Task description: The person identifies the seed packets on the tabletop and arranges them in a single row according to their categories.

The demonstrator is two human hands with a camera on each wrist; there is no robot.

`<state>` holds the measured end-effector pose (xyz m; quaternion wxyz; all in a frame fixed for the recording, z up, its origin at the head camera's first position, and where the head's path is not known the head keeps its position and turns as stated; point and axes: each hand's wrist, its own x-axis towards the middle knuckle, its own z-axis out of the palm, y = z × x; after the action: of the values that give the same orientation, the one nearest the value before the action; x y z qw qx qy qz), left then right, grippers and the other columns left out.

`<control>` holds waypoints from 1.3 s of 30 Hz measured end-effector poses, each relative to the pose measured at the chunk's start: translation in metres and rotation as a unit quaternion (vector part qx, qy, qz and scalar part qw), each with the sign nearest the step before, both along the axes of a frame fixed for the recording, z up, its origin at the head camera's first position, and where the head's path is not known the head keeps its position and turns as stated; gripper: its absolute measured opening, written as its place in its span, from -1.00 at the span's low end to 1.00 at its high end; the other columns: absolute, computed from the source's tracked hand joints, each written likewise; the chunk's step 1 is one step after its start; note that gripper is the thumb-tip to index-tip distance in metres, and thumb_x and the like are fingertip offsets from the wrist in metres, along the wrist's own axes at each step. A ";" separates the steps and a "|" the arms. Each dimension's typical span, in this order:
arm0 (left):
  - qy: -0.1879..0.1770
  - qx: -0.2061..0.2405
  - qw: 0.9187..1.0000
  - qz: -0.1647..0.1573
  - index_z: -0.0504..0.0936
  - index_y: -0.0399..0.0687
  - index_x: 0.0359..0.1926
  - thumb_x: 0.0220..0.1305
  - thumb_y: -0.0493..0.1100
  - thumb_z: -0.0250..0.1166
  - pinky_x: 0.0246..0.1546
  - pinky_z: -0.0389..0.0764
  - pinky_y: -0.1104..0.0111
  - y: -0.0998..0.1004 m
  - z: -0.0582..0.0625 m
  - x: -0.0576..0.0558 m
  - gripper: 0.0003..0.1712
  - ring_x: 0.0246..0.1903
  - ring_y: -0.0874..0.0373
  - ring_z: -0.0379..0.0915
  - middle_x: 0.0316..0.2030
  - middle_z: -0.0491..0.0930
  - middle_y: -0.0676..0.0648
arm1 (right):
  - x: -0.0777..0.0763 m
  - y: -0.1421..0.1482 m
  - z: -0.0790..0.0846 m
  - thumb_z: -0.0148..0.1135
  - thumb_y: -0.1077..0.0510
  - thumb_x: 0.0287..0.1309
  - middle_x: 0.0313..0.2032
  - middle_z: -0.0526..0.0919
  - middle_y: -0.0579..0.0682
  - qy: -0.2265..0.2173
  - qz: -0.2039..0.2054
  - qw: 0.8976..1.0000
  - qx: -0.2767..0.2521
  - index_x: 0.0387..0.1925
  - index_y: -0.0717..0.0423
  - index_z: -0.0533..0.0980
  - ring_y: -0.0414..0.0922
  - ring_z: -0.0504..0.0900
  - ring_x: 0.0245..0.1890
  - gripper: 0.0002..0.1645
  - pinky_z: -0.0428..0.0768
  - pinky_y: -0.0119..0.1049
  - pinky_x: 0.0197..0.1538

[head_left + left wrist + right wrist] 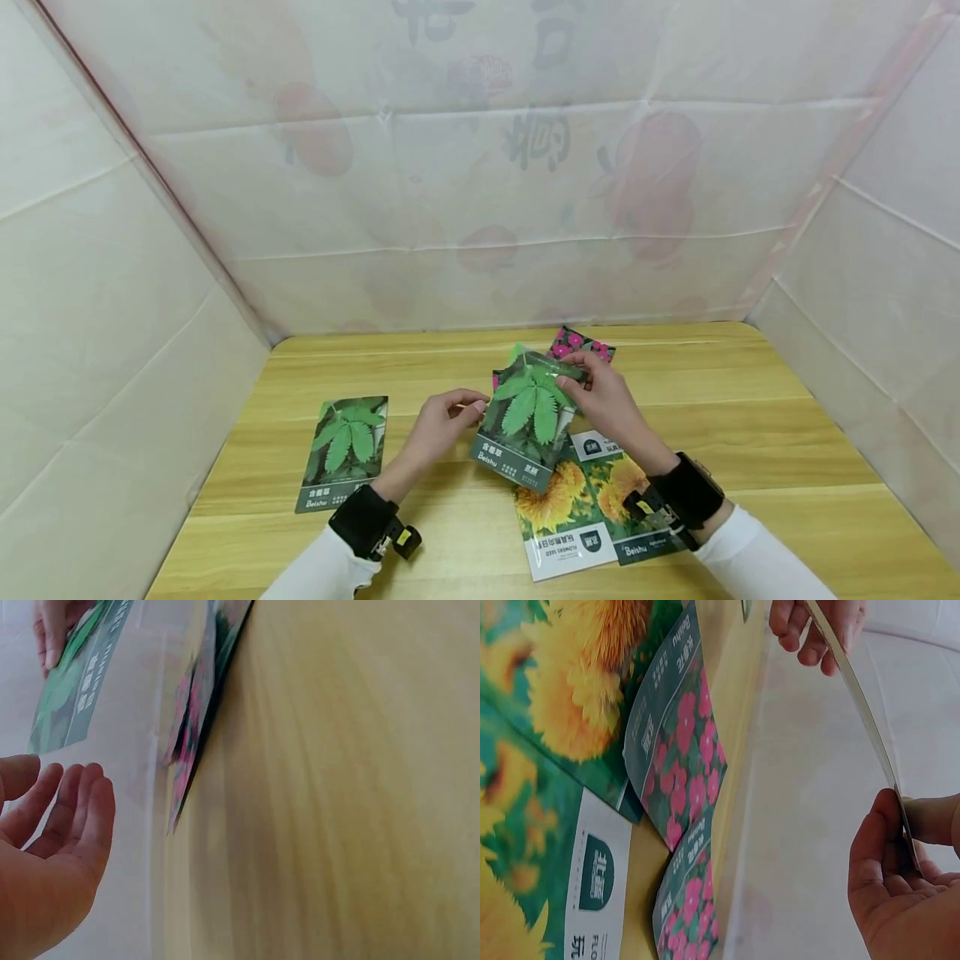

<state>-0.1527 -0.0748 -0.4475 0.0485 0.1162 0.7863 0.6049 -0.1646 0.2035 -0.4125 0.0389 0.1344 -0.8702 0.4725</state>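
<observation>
- My right hand (603, 400) has its thumb and fingers clamped on the upper right corner of the green-leaf packet (528, 412), which is raised and tilted above the tabletop (450, 554).
- My left hand (442, 421) waits beside its left edge, thumb and fingers apart, gripping nothing (whether a fingertip brushes the edge, I cannot tell).
- I'd keep the right pinch light; from the right wrist the packet looks thin and slightly bowed, so a hard squeeze could crease it.
- Should I steady it with the left, I'd take the edge flat between thumb and fingers rather than push against it.
- I'd carry its lower edge high enough not to drag over the yellow-flower packets (551, 504) or the pink-flower packets (581, 343).
- My right wrist hangs over the yellow ones, so it wants height too.
- The second green-leaf packet (345, 446) lies to my left; I'd mind my sleeve there.
</observation>
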 end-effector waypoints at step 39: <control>-0.054 -0.050 0.993 0.095 0.73 -0.26 -0.03 0.44 -0.27 0.34 -0.24 0.68 0.33 -0.057 -0.003 0.012 -0.83 -0.25 0.05 0.61 -0.23 0.69 -0.10 | -0.011 0.012 -0.033 0.13 -0.06 0.56 0.02 0.60 0.08 0.036 0.038 0.998 -0.019 0.33 0.17 0.42 -0.04 0.61 -0.02 -0.48 0.61 -0.18 0.09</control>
<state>-0.1403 -0.1319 -0.4504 0.0388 0.0051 0.8192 0.5722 -0.1757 0.2155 -0.4459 0.0553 0.1835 -0.8532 0.4851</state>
